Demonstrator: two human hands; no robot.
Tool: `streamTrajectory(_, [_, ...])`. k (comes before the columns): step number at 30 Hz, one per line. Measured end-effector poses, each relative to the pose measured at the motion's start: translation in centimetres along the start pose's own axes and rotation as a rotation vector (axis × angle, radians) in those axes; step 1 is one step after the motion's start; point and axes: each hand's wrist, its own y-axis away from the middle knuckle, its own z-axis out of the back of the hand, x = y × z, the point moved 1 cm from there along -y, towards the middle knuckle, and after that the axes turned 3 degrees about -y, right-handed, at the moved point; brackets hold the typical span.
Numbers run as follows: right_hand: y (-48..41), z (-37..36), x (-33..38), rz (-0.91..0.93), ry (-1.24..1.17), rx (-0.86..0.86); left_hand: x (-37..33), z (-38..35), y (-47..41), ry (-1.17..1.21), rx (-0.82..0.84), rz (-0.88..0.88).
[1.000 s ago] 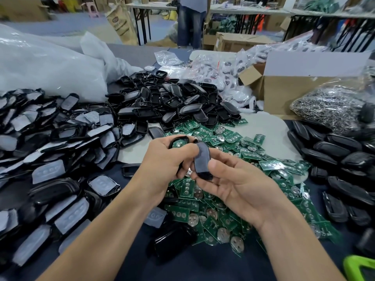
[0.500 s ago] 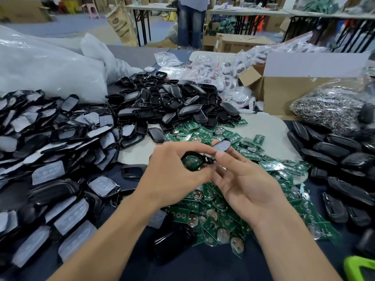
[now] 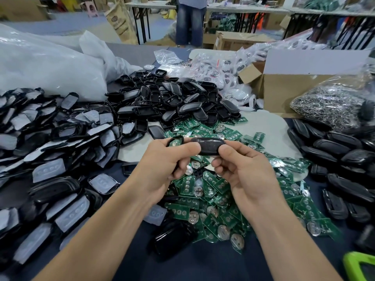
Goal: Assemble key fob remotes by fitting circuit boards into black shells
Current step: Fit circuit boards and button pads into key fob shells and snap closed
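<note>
1. head view, hands. left hand (image 3: pixel 162 165): fingers curled round a black frame (image 3: pixel 175 140) with green showing inside it, probably a board in place, though most of it is hidden. its thumb tip bears on the left end of a black shell (image 3: pixel 209 146). right hand (image 3: pixel 243 171): thumb and forefinger pinch the shell's right end, and the other fingers are curled beneath and hold nothing.
2. head view, task item. the shell is held in the air between the two hands, above the boards (image 3: pixel 213 199). its long axis runs left to right and its dark outer face is turned toward the wearer. the frame sits just left of it and a little behind. i cannot tell whether they touch.
3. head view, the relation that counts. the two parts lie side by side, not stacked. by my reckoning the shell has to come over the frame, axes in line, before any pressing shut. the left hand is nearer the frame, and the right hand steers the shell.
4. head view, stock.
   - loose shells (image 3: pixel 172 102), heaped at far centre
   - padded shells (image 3: pixel 60 138), spread at left
   - closed fobs (image 3: pixel 334 151), in rows at right
   - box (image 3: pixel 294 88), far right
   - bag of metal bits (image 3: pixel 328 106), beside the box
   - white sack (image 3: pixel 40 67), far left
   - green object (image 3: pixel 361 266), at the near right corner
   - dark table (image 3: pixel 203 266), under all of it
</note>
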Motion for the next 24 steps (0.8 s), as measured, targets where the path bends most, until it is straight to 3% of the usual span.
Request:
streamTrajectory(10, [-0.1, 0.0, -0.1, 0.003, -0.053, -0.016, 0.1, -0.1, -0.1, 0.0, 0.003, -0.008])
streamTrajectory(17, [-0.1, 0.4, 0.3, -0.095, -0.209, 0.093, -0.2, 0.0, 0.3, 0.093, -0.028, 0.007])
streamTrajectory(19, [0.0, 0.4, 0.2, -0.037, -0.037, 0.046, -0.6, -0.2, 0.5, 0.076, -0.144, -0.093])
streamTrajectory(21, [0.1, 0.1, -0.3, -0.027, 0.039, 0.036, -0.8, -0.2, 0.8, -0.161, -0.324, -0.336])
streamTrajectory(24, [0.2, -0.5, -0.6, -0.104, -0.163, 0.072, -0.9, -0.9, 1.5, -0.536, -0.337, -0.66])
